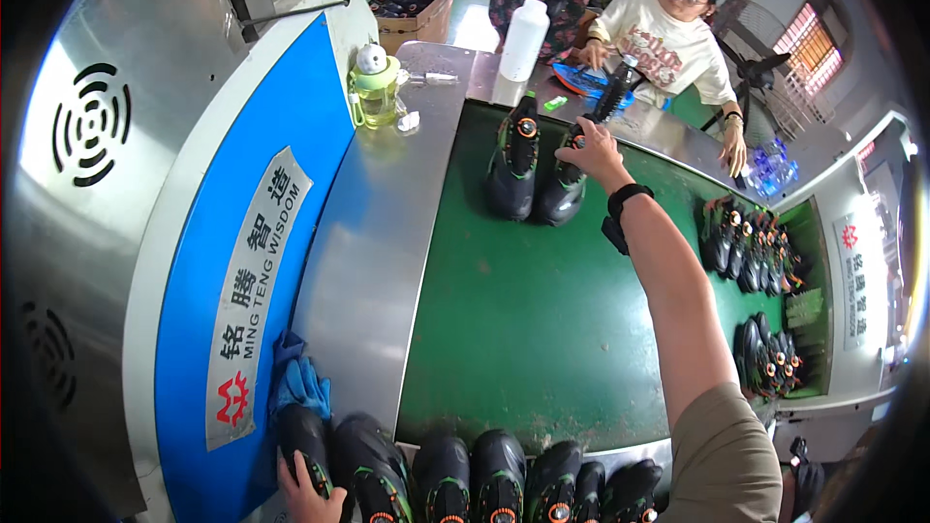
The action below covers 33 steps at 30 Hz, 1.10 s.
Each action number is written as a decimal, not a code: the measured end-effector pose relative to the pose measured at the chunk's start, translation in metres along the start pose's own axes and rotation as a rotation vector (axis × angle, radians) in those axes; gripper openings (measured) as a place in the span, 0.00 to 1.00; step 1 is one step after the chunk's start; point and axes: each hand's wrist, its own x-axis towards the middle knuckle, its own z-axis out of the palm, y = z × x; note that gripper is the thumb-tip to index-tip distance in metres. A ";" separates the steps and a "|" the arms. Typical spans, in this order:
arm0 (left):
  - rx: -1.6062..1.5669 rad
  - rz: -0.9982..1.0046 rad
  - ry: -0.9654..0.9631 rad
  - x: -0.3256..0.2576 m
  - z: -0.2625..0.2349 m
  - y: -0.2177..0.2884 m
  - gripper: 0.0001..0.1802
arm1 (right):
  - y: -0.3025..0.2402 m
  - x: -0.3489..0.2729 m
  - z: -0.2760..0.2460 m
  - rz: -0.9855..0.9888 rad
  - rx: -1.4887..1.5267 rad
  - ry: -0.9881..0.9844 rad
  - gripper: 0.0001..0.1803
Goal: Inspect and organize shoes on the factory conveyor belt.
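A row of black shoes (484, 479) stands at the near edge; the left hand (305, 494) rests on the end one, its grip unclear. Far out on the green belt (542, 329), the right hand (591, 150) closes its fingers on the right shoe of an upright pair (531, 174).

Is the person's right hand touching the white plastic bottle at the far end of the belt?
No, the right hand rests on the top of a black shoe on the green belt, while the white bottle stands apart, farther back.
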 end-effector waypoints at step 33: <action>0.137 -0.062 -0.025 0.017 0.029 0.010 0.47 | 0.038 0.058 0.025 0.347 -0.134 -0.349 0.56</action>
